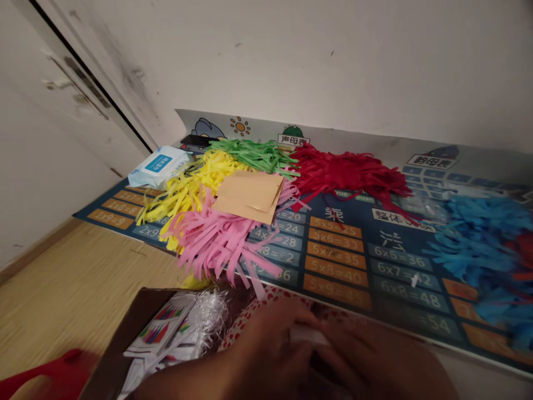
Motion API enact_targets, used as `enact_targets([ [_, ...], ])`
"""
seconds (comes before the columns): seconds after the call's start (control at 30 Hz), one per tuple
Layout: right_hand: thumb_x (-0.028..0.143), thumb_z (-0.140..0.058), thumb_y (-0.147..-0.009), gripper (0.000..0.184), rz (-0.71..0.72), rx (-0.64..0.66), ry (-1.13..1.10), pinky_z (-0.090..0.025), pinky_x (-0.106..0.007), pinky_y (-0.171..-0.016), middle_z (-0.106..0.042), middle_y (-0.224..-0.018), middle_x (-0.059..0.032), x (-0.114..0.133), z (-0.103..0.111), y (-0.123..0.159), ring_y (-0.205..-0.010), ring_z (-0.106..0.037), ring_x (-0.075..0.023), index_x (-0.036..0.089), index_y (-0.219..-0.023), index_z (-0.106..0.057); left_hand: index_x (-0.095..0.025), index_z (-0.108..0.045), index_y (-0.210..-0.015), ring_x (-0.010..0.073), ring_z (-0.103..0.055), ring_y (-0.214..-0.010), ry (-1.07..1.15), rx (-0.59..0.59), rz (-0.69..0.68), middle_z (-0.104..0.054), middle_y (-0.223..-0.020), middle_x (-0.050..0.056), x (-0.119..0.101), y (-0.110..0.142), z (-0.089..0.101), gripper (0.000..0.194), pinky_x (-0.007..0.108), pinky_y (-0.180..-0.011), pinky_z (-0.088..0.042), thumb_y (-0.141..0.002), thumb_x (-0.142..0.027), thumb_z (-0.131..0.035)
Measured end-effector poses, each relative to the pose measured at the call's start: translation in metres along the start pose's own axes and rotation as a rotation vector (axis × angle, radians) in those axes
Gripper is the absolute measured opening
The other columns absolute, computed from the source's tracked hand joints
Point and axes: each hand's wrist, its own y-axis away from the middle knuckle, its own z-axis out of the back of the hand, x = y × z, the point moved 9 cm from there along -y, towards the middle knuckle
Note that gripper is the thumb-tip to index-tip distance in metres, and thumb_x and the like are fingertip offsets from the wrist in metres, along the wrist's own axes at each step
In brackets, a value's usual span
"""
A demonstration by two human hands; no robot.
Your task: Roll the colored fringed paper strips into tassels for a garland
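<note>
Nearest the camera, at the bottom centre of the head view, the left hand [260, 339] and right hand [364, 347] close together around a small pale piece [307, 335], their fingers blurred. Just beyond, a printed mat [337, 250] bears pink strips [216, 239], with a tan envelope [247, 193] partly over them at centre, and red strips [350, 169] right of it. Blue strips [478, 239] lie at the right edge, and an open box [120, 333] sits lower left.
</note>
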Motion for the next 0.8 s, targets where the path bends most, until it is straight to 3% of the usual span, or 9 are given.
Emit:
enact_targets([
  [0.1,0.040,-0.041,-0.097,0.033,-0.047,-0.031,0.020,-0.048,-0.024,-0.045,-0.074,-0.077,-0.0021,0.001,0.003,-0.009,-0.053,-0.067,-0.0161,0.027,-0.093,-0.070,-0.018,-0.064,-0.090,0.0182,-0.061,-0.083,0.057,-0.054,-0.013,-0.064,-0.089,0.005,0.001,0.000,0.005,0.033,0.026,-0.073,-0.049,-0.064,-0.003,-0.051],
  [0.23,0.034,-0.046,-0.095,0.026,-0.020,-0.030,0.054,-0.050,-0.026,-0.048,-0.075,-0.084,-0.0031,0.002,0.004,-0.009,-0.060,-0.069,-0.0178,0.025,-0.101,-0.070,-0.018,-0.062,-0.096,0.0174,-0.059,-0.083,0.141,-0.029,-0.028,-0.062,-0.091,0.004,0.003,0.004,0.002,0.041,0.027,-0.074,-0.048,-0.060,-0.001,-0.050],
  [0.4,0.037,-0.055,-0.090,0.023,0.019,0.012,-0.049,-0.053,-0.024,-0.049,-0.076,-0.087,0.0008,0.007,-0.002,-0.009,-0.064,-0.071,-0.0187,0.030,-0.107,-0.069,-0.019,-0.063,-0.095,0.0175,-0.058,-0.084,0.183,-0.046,-0.021,-0.061,-0.090,0.004,0.010,0.005,0.002,0.037,0.026,-0.074,-0.047,-0.065,0.000,-0.050],
  [0.53,0.034,-0.053,-0.090,0.029,0.004,-0.034,-0.116,-0.053,-0.022,-0.050,-0.076,-0.095,0.0006,0.004,-0.007,-0.007,-0.070,-0.072,-0.0191,0.034,-0.117,-0.065,-0.019,-0.066,-0.094,0.0194,-0.058,-0.086,0.258,0.047,-0.009,-0.063,-0.091,0.006,0.019,0.001,-0.001,0.019,0.028,-0.076,-0.046,-0.076,-0.019,-0.068],
  [0.63,0.029,-0.057,-0.088,0.038,0.020,0.024,-0.126,-0.050,-0.020,-0.049,-0.075,-0.097,0.0006,0.003,-0.016,-0.004,-0.067,-0.071,-0.0166,0.036,-0.125,-0.059,-0.019,-0.068,-0.094,0.0200,-0.059,-0.086,0.277,0.105,-0.043,-0.064,-0.091,0.007,0.021,-0.002,-0.003,0.025,0.030,-0.077,-0.046,-0.080,-0.039,-0.070],
  [0.8,0.029,-0.056,-0.089,0.033,0.016,0.016,-0.123,-0.047,-0.020,-0.048,-0.075,-0.094,-0.0005,0.003,-0.021,-0.003,-0.064,-0.069,-0.0158,0.033,-0.121,-0.061,-0.019,-0.070,-0.091,0.0197,-0.061,-0.085,0.233,0.028,-0.082,-0.064,-0.089,0.008,0.024,-0.002,-0.002,0.029,0.030,-0.075,-0.049,-0.082,-0.047,-0.068],
])
